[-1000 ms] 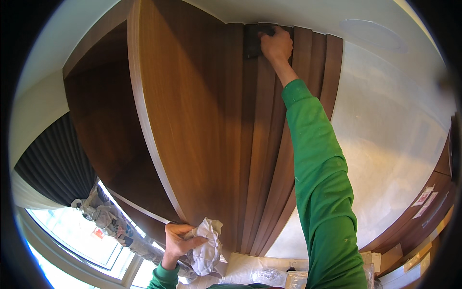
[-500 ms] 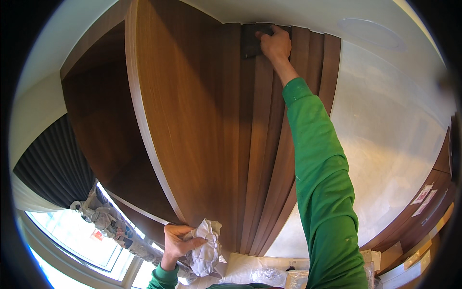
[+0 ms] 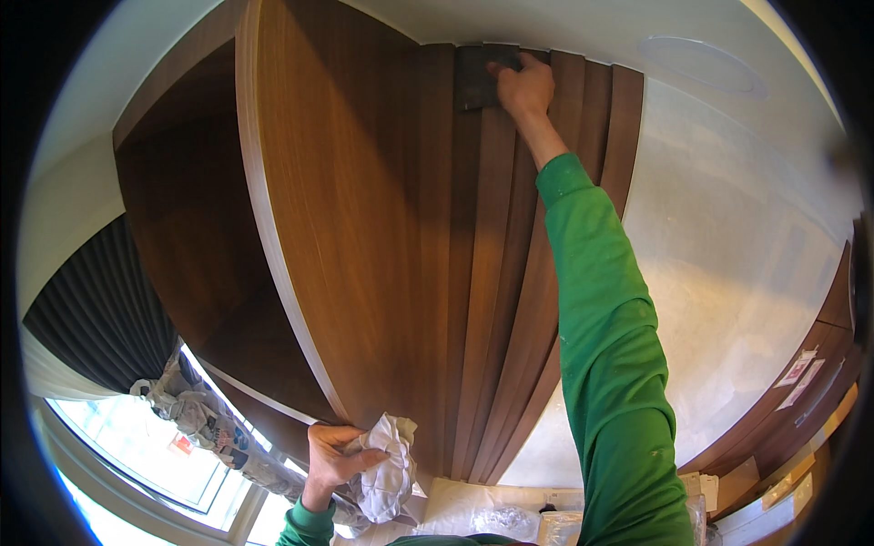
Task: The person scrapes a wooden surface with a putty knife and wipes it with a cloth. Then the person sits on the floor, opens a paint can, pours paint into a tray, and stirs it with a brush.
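Note:
High up near the ceiling, my right hand (image 3: 525, 90) has its fingers closed on a thin dark rectangular sheet (image 3: 476, 89). That sheet lies flat over the top of the ribbed brown wood paneling (image 3: 492, 273); its exact kind does not show. Low in the picture, my left hand (image 3: 335, 460) pinches a crumpled white cloth (image 3: 387, 464) between thumb and fingers. The cloth hangs in front of the foot of the smooth wood panel (image 3: 355, 255), close to its pale front edge.
An open dark wood cabinet (image 3: 196, 227) is at the left. Beyond it are a gathered dark curtain (image 3: 105, 309), a plastic-wrapped bundle (image 3: 209, 428) and a bright window (image 3: 146, 455). A pale wall (image 3: 719, 273) stands at the right, with wrapped goods (image 3: 505, 521) below.
My right hand and the dark sheet have shifted very slightly down and to the right. My left hand still holds the cloth in nearly the same place.

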The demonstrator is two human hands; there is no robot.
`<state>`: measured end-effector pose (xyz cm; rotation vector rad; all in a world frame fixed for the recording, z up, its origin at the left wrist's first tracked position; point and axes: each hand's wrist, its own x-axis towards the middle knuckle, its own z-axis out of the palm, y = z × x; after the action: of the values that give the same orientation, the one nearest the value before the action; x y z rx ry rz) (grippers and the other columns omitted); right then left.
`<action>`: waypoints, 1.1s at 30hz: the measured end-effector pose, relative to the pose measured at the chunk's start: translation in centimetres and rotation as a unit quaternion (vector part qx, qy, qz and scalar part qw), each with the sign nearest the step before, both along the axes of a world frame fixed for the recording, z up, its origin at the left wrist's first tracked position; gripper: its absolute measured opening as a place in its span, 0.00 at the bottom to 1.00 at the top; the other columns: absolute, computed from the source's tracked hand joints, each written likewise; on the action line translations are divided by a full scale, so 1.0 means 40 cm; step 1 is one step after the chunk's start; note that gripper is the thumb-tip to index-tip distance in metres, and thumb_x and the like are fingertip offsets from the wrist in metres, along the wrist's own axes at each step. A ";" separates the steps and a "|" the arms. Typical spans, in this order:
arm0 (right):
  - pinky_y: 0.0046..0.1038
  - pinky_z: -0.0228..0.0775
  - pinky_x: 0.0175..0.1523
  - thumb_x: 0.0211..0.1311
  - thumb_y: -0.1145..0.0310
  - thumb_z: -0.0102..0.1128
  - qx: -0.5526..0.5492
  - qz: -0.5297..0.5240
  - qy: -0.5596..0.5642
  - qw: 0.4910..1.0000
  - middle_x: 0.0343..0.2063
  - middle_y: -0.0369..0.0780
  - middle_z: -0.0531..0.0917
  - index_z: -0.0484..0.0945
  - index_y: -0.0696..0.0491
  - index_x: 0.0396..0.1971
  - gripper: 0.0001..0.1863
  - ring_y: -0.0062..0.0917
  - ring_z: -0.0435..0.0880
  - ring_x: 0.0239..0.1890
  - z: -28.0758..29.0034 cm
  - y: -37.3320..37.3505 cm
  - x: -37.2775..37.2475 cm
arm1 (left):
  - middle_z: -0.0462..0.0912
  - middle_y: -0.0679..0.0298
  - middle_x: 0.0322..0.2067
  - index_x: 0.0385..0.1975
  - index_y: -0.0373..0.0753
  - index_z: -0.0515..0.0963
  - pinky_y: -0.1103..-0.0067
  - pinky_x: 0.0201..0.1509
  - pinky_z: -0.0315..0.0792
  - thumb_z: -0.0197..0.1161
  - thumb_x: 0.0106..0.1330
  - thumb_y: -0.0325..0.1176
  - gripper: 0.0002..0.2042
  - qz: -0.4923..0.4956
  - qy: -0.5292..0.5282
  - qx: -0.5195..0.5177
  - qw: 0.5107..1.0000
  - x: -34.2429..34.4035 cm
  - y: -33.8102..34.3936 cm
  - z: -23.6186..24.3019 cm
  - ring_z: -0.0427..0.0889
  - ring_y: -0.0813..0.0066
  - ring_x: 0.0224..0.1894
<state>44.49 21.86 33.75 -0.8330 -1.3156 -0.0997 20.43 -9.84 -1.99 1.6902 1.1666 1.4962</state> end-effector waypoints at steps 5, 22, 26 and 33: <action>0.39 0.71 0.60 0.52 0.59 0.69 -0.009 -0.009 -0.005 1.000 0.49 0.50 0.83 0.78 0.56 0.55 0.30 0.44 0.80 0.55 0.004 -0.001 -0.003 | 0.85 0.60 0.21 0.26 0.28 0.85 0.83 0.27 0.73 0.76 0.46 0.25 0.10 -0.003 0.003 0.011 1.000 -0.001 0.003 -0.002 0.83 0.78 0.23; 0.30 0.68 0.58 0.55 0.67 0.72 -0.056 0.398 0.147 0.904 0.47 0.43 0.83 0.76 0.66 0.51 0.27 0.27 0.80 0.49 -0.394 -0.182 0.078 | 0.81 0.65 0.15 0.24 0.30 0.85 0.85 0.20 0.63 0.76 0.48 0.29 0.09 0.020 0.018 -0.011 1.000 0.006 -0.008 0.005 0.75 0.86 0.17; 0.23 0.68 0.50 0.52 0.73 0.71 -0.183 0.406 0.218 0.869 0.34 0.32 0.82 0.80 0.56 0.35 0.11 0.17 0.77 0.39 -0.693 -0.378 0.072 | 0.81 0.65 0.15 0.25 0.31 0.85 0.83 0.20 0.63 0.76 0.50 0.32 0.11 0.024 0.011 -0.010 1.000 0.009 -0.008 0.003 0.75 0.84 0.17; 0.20 0.69 0.39 0.50 0.79 0.70 -0.318 0.460 0.257 0.788 0.29 0.35 0.83 0.80 0.57 0.32 0.09 0.16 0.78 0.30 -0.945 -0.649 0.127 | 0.81 0.68 0.17 0.22 0.31 0.84 0.84 0.21 0.62 0.76 0.51 0.29 0.08 0.030 -0.025 -0.042 0.998 0.023 -0.024 0.004 0.74 0.86 0.18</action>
<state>49.58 -4.08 -4.05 -0.6020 -1.0870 1.3291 21.33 -10.82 -1.84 1.5666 1.2467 1.4964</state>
